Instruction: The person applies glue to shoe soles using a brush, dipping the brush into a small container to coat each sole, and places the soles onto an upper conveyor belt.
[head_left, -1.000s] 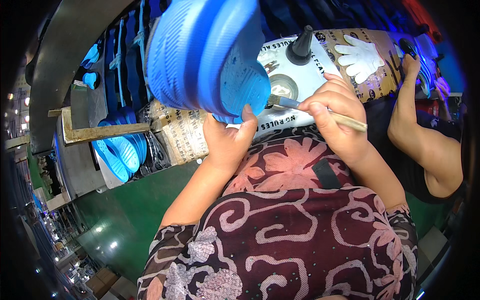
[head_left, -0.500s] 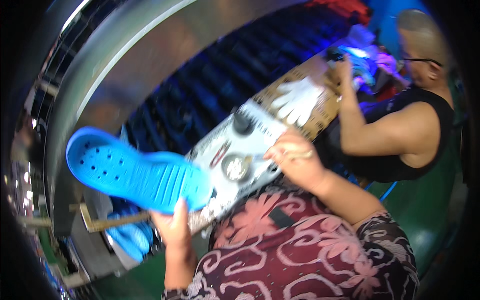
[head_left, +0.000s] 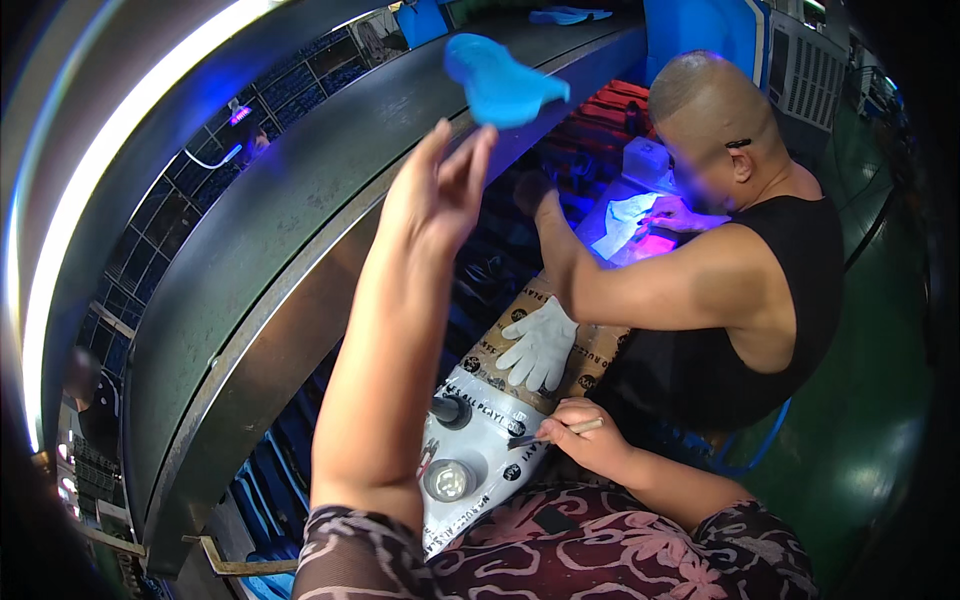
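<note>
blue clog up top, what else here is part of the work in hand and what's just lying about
In hand:
blue clog, in the air above the open left hand
small brush gripped by the right hand

Lying about:
white glove
small round jar
black knob

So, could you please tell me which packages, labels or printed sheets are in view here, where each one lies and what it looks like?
White printed plastic sheet: spread over the work surface before the person, beside the right hand; glossy, with round dark marks and lettering.
Brown printed cardboard: just beyond the sheet, under a white glove; tan with dark round marks.
Translucent box: farther along, by the co-worker's head; pale, rectangular, too small to tell more.
</note>
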